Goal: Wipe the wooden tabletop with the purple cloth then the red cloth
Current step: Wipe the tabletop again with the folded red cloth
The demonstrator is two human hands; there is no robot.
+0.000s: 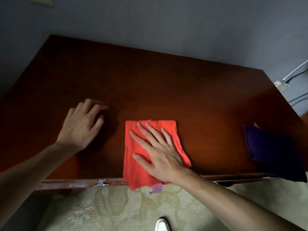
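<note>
The red cloth (pixel 150 152) is pressed flat under the spread fingers of the right hand (pixel 158 150). The purple cloth (pixel 273 150) lies set aside, so the purple stage is judged done; the left hand (pixel 81 124) holds nothing, fingers loosely curled.

No readable text, label or number anywhere.

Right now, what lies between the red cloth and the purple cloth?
Only bare wooden tabletop shows between the red cloth and the purple cloth in the head view.
</note>
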